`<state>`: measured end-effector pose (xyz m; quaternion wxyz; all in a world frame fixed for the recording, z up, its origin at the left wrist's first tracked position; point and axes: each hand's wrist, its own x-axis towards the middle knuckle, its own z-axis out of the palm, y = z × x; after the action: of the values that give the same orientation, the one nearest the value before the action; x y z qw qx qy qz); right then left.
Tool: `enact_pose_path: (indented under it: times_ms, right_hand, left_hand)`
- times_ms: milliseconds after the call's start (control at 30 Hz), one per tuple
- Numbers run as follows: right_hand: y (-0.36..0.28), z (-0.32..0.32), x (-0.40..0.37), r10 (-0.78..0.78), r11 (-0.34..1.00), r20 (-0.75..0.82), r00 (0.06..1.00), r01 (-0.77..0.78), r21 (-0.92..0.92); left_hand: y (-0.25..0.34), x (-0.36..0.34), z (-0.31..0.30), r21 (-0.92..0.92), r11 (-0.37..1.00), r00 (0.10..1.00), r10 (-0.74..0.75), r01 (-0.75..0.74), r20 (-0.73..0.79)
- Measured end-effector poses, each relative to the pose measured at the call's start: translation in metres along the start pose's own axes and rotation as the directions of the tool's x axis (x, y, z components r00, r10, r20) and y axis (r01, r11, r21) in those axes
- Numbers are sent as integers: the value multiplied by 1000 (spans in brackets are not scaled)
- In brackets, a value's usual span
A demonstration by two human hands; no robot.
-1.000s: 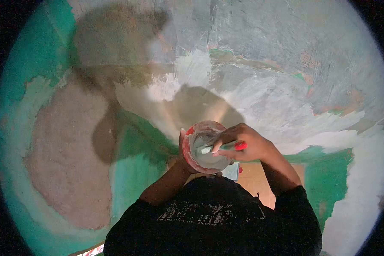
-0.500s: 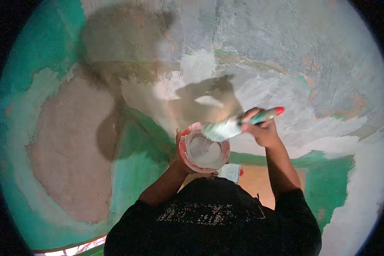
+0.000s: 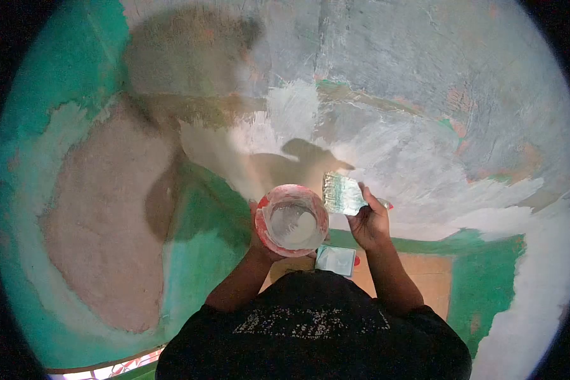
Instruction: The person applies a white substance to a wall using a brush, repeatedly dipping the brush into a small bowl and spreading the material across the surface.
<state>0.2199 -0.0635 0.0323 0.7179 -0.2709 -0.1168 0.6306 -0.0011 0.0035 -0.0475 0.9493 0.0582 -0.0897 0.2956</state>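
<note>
My left hand (image 3: 259,246) holds a round red bowl (image 3: 265,233) from its left and underside. White, paint-like material coats its inner wall and lies in the bottom. In my right hand (image 3: 372,223) is a wide paintbrush (image 3: 343,194), gripped by the handle. Its pale, coated bristles point left, just beside the bowl's upper right rim. Most of the handle is covered by my fingers, with a red end showing past them. Beyond both hands stands the wall (image 3: 399,139), patched in grey and white.
Green paint (image 3: 209,253) and a bare brownish patch (image 3: 114,221) cover the left of the wall. Below my hands are a small pale square object (image 3: 335,260) and a tan surface (image 3: 418,275). My shadow falls on the wall.
The brush has left its place over the bowl's rim and turned, its bristles now flat beside it. My right hand has come lower and left; the bowl has shifted slightly left.
</note>
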Motion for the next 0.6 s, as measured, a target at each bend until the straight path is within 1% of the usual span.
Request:
enact_pose_path:
  times_ms: [100,133,233,333,367,433,467,500,533,567,600]
  right_hand:
    - [8,-1,-6,111,972,73,991,-123,200]
    - [10,-9,-5,167,960,132,977,-192,206]
    - [9,-10,-10,250,958,199,948,-271,89]
    - [6,-6,-8,239,968,105,965,-246,53]
    - [5,-6,-4,171,985,61,983,-168,-44]
    - [-1,-4,9,19,970,-5,1000,-20,-243]
    - [-1,1,16,-131,923,-30,991,110,-370]
    - [-2,11,23,-279,840,-35,960,227,-492]
    - [-5,21,30,-422,726,-17,907,326,-605]
    - [-10,32,35,-579,388,214,786,497,-776]
    - [-15,43,39,-620,-17,470,627,589,-808]
  left_hand:
    - [3,1,3,27,999,999,15,-17,51]
    - [3,1,4,35,999,998,29,-31,61]
    - [8,-6,4,68,995,994,67,-73,81]
    - [14,-18,3,142,981,990,118,-129,78]
    - [16,-22,3,170,974,988,135,-146,77]
    - [20,-30,4,224,960,985,155,-168,73]
    - [22,-35,5,249,953,985,161,-173,69]
    - [24,-38,6,278,943,983,170,-183,68]
    - [26,-41,7,302,934,982,177,-189,66]
    - [27,-44,9,331,923,981,186,-196,64]
    - [27,-47,11,362,910,979,193,-203,64]
